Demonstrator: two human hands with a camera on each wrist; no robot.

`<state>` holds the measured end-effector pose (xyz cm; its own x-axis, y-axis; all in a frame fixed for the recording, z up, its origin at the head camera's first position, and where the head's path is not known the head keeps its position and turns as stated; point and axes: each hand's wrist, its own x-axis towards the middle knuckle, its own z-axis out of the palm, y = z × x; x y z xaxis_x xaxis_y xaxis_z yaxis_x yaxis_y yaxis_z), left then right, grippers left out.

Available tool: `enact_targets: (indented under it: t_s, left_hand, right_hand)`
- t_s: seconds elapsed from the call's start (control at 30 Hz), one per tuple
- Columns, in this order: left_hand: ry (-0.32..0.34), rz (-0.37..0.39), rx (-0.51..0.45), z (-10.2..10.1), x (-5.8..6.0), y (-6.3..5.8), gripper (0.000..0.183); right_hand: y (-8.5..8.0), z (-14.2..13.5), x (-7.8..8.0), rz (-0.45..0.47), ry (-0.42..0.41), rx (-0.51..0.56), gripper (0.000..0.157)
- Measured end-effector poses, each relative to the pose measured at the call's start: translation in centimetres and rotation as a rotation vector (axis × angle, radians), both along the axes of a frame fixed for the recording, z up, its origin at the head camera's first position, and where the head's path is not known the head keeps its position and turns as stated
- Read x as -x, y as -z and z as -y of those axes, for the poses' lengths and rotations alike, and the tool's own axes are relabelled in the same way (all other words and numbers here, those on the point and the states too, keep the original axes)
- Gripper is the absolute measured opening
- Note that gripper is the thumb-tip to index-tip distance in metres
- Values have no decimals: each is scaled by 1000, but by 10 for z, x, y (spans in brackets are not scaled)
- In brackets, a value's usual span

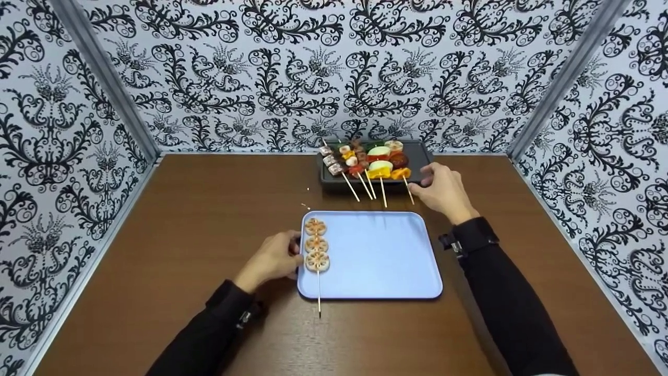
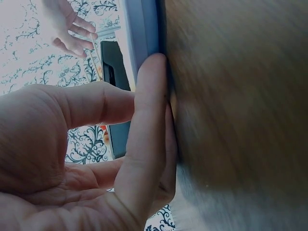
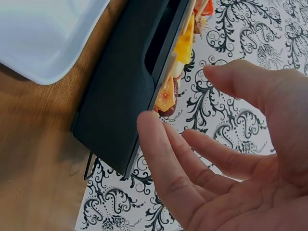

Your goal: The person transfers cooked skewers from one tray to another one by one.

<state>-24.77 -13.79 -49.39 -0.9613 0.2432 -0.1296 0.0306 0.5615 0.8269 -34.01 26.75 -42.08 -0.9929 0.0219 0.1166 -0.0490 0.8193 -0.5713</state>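
A light blue tray lies on the table, with a lotus-root skewer along its left side, its stick passing over the front rim. My left hand holds the tray's left edge; in the left wrist view its fingers lie against the rim. Behind the tray, a dark grill pan bears several skewers of vegetables and meat. At the pan's front right corner is my right hand, near the stick of the rightmost skewer. In the right wrist view its thumb and fingers stand apart.
The brown wooden table ends at a patterned back wall, with similar walls left and right. Small pale crumbs lie between tray and pan. Several skewer sticks jut over the pan's front edge.
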Motion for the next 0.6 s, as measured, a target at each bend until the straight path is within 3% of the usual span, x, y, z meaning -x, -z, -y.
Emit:
enact_targets:
  t_s: [0.17, 0.6]
  left_hand:
    - [13, -44, 30, 2, 0, 1, 61]
    - [6, -33, 22, 1, 0, 1, 61]
  right_hand:
    - [-1, 5, 6, 43, -18, -26, 63]
    - [3, 10, 13, 60, -43, -22, 59]
